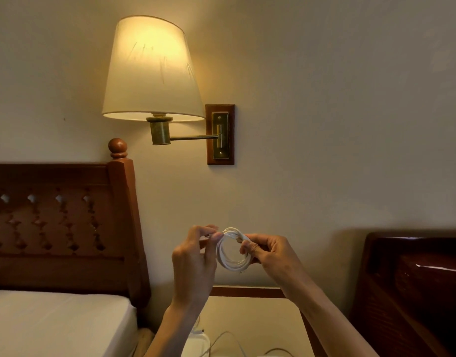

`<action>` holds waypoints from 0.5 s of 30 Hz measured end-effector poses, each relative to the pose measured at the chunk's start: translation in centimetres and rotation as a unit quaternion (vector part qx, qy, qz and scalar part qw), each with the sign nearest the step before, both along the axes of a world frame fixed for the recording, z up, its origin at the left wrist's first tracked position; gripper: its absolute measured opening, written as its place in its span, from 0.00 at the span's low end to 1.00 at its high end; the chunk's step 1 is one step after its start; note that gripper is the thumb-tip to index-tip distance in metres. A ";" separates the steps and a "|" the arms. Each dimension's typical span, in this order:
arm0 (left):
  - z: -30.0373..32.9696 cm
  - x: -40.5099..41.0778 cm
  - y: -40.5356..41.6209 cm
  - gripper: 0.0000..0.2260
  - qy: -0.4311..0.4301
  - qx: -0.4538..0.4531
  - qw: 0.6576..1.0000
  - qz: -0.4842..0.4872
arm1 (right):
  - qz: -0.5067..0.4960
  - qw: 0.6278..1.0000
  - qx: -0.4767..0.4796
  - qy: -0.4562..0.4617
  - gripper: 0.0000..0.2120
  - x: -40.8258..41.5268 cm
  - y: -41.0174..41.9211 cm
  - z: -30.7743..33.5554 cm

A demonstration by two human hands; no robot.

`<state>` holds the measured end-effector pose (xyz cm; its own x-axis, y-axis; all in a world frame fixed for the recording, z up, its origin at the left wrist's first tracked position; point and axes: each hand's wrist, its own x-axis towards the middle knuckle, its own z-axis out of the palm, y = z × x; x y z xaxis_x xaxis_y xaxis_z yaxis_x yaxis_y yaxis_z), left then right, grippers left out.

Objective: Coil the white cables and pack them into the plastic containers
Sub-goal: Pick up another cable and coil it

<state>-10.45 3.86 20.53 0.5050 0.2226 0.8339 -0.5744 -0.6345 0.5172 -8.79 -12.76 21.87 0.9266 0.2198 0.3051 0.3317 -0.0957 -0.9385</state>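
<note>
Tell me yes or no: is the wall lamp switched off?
No. The wall lamp glows bright yellow through its shade and lights the wall behind the hands' coiled white cable.

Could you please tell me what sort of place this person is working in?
Most likely a bedroom, perhaps a hotel room. A carved wooden headboard stands over a white mattress, a lit swing-arm wall lamp hangs above, and a bedside table sits between that bed and a second dark headboard.

A lit wall lamp [149,70] glows above a carved wooden headboard [59,222].
</note>
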 end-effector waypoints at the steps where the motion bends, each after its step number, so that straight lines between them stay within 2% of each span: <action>1: 0.1 0.0 0.2 0.06 0.018 -0.048 0.998 -0.021 | 0.001 1.000 -0.010 -0.009 0.08 0.0 -0.1 -0.2; 3: 0.0 -0.1 0.5 0.06 0.058 -0.119 0.989 -0.071 | 0.001 0.999 -0.024 -0.023 0.08 0.0 -0.3 -0.6; 6: -0.5 -0.3 0.7 0.06 0.113 -0.159 0.971 -0.139 | -0.005 0.999 -0.034 -0.027 0.09 0.3 -0.6 -1.2; 9: -1.7 -0.4 1.6 0.06 0.183 -0.231 0.933 -0.205 | 0.010 1.000 -0.024 -0.008 0.10 0.3 -0.6 -1.9; 15: -6.3 -1.3 3.4 0.07 0.307 -0.259 0.886 -0.230 | 0.049 0.994 -0.089 0.037 0.10 1.0 0.2 -4.9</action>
<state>-11.76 7.27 14.19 0.9651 0.1480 0.2158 -0.2192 0.0068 0.9756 -7.83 -12.59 16.96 0.9168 0.3537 0.1855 0.2784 -0.2328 -0.9318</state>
